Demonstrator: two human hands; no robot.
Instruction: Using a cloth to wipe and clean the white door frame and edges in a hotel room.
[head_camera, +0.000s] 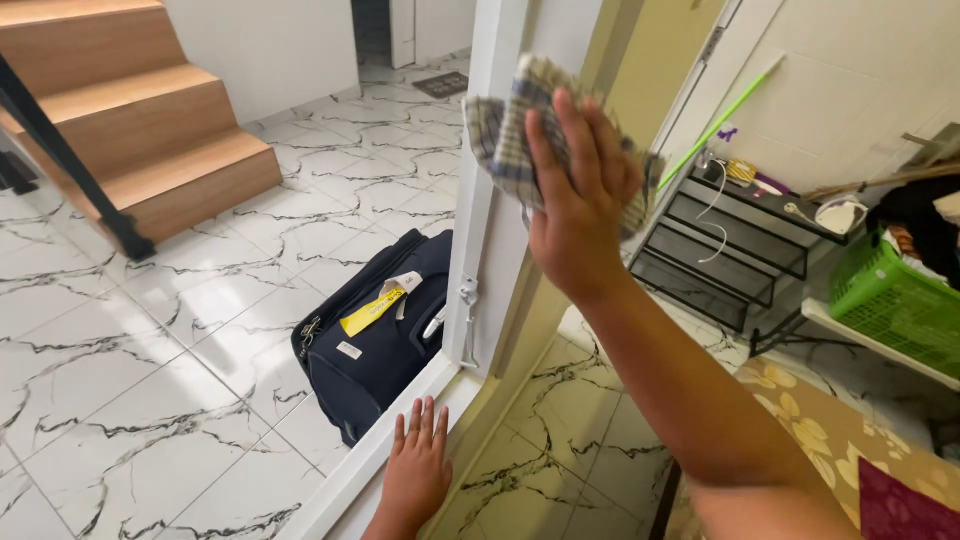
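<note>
A checked cloth goes to a white door frame, seen from the head camera.

At upper centre, the right hand (575, 195) presses one crumpled blue-and-beige checked cloth (505, 135) against the white door frame (490, 250), fingers spread and curled over the fabric. At the bottom centre, the left hand (418, 470) lies flat and open on the frame's sill. One navy suitcase (375, 340) stands on the marble floor beside it.

Woven checked cloth (510, 140); glossy marble-look tiles (150, 370)
</note>
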